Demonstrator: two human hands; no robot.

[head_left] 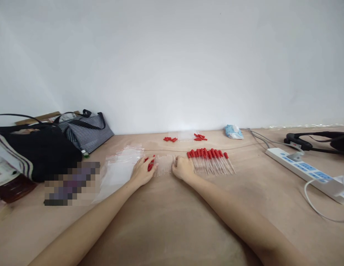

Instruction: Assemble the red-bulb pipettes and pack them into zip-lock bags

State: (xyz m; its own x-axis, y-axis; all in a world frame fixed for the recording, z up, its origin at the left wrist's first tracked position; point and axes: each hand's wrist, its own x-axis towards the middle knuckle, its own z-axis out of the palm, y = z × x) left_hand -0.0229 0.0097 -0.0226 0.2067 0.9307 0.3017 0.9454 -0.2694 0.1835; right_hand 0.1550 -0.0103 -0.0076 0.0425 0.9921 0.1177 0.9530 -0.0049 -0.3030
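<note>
My left hand (pixel 143 173) rests at the left end of a row of thin clear glass tubes (pixel 164 165). Its thumb and fingers are apart, curved about several loose red rubber bulbs (pixel 150 166) that show between them. At the row's other end my right hand (pixel 184 168) is closed with its fingertips turned down; whatever lies in them is hidden. Just right of it, glass droppers with red rubber bulbs (pixel 207 153) lie side by side, bulbs pointing away from me.
Clear plastic bags (pixel 118 173) lie left of my left hand. Farther back are more red bulbs (pixel 199 137) and a blue-and-white packet (pixel 233 132). A power strip (pixel 307 171) with cables sits at right, a black headset (pixel 321 142) behind it. Bags (pixel 88 131) stand at left.
</note>
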